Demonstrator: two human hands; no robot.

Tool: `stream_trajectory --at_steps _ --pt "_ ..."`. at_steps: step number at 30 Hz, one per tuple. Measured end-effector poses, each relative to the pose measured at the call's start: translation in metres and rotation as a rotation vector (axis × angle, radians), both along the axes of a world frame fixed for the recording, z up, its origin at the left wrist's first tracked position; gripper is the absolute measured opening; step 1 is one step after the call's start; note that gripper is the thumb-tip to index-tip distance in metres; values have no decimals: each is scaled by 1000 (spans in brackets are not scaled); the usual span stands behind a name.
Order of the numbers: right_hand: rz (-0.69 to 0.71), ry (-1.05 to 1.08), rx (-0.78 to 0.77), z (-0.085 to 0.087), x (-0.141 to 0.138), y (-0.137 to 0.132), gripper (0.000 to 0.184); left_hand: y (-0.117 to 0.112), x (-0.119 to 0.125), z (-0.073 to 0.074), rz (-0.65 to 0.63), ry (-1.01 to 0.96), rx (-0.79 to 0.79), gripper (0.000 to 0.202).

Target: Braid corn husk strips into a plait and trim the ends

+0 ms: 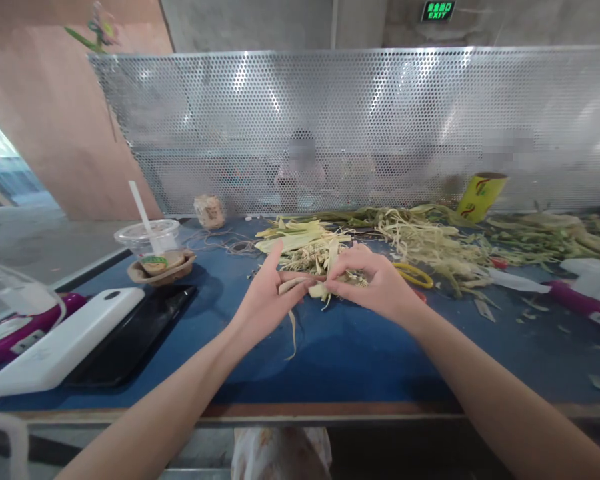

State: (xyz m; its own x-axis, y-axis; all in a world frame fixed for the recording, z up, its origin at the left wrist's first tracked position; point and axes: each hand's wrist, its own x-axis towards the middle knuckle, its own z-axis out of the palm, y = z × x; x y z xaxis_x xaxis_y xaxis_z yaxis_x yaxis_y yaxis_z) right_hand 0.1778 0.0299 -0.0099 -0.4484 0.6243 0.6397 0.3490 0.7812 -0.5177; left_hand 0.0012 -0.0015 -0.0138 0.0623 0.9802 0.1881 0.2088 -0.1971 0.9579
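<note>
Over the middle of the blue tabletop (pixel 320 360), both hands meet at a small pale piece of corn husk (pixel 319 291). My left hand (pixel 273 290) pinches one side of it between thumb and fingers, the thumb side facing up. From the other side, my right hand (pixel 367 277) grips it with curled fingertips. A thin strip of husk (pixel 293 337) hangs below the left fingers. Just behind the hands lies a heap of pale yellow-green husks (pixel 300 239) and shredded pieces, partly covered by my fingers.
Shredded husk strips (pixel 430 247) spread to the right, near a yellow tube (pixel 481 197) and a yellow ring (pixel 414 275). A purple-handled glue gun (pixel 580 303) lies far right. Left are a plastic cup (pixel 150 237), a black phone (pixel 130 337) and a white power bank (pixel 67 340). Perforated metal panel (pixel 230 133) behind.
</note>
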Motion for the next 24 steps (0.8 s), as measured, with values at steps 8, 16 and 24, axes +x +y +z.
stream_trajectory --at_steps 8,16,24 --pt "-101 -80 25 -1 0 3 12 -3 1 2 -35 -10 -22 91" --pt "-74 -63 106 -2 0 3 10 -1 1 -3 -120 -100 -66 101" --pt "-1 -112 169 -1 1 3 10 1 1 -3 -101 -83 -68 97"
